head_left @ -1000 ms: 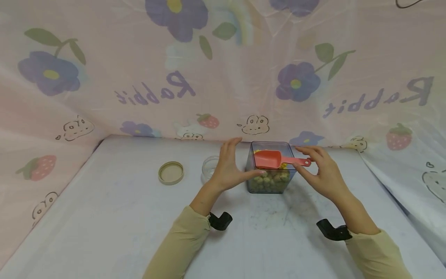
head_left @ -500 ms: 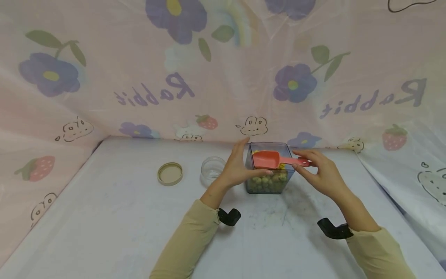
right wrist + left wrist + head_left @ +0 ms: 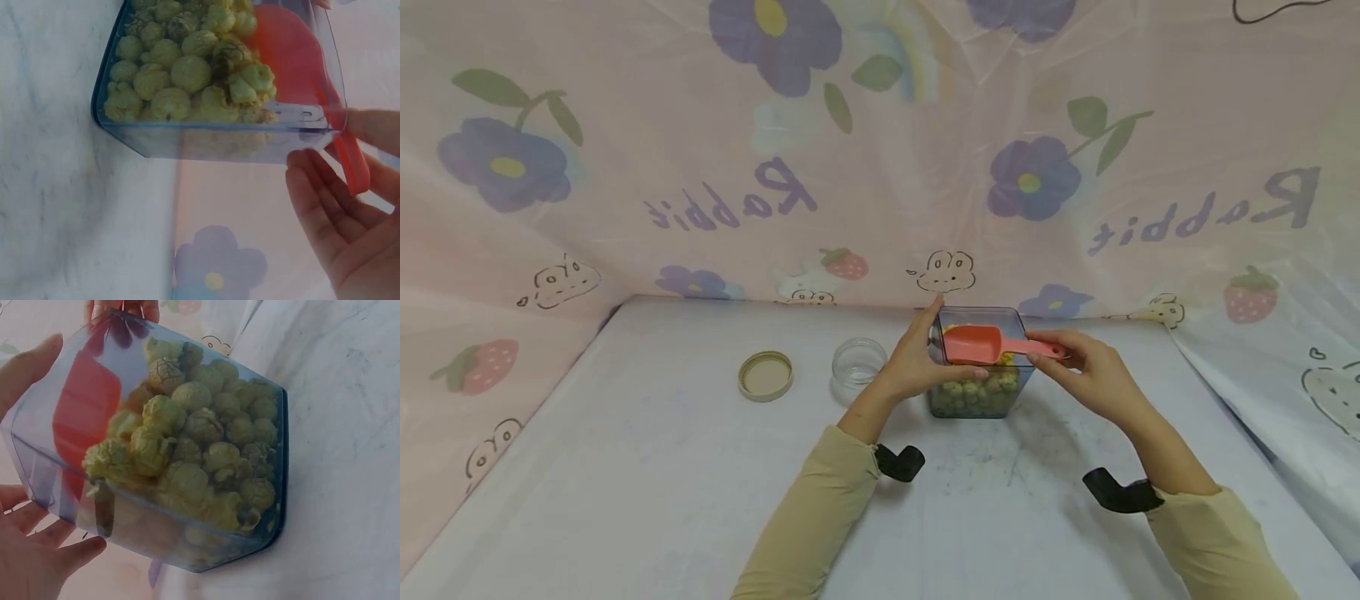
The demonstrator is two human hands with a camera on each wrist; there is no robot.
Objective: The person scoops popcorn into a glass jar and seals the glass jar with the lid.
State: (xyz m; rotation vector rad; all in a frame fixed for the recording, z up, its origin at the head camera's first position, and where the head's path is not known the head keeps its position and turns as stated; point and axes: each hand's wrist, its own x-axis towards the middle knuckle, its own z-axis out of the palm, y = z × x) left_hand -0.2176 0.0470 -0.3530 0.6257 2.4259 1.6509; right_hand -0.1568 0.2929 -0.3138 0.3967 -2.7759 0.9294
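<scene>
A clear, blue-tinted square container [image 3: 936, 408] stands upright, part filled with round yellow-green popcorn [image 3: 190, 440]. My left hand [image 3: 910, 362] holds it at its left side, thumb across the front wall and fingers toward the back. A red scoop [image 3: 973, 344] lies level in the container's mouth, its bowl over the popcorn and its handle reaching past the right rim. The end of that handle is pinched by my right hand [image 3: 1093, 371]. Through the wall in the right wrist view, the scoop's red bowl [image 3: 287, 56] shows beside the popcorn.
Left of the container stands a small clear round jar [image 3: 857, 364], partly behind my left hand. Farther left, a round gold-rimmed lid [image 3: 766, 376] lies on the white table [image 3: 662, 483]. A patterned pink cloth [image 3: 880, 175] hangs behind.
My left hand has moved right, up against the container, uncovering more of the jar. My right hand has closed in on the scoop's handle, while the container has stayed in place.
</scene>
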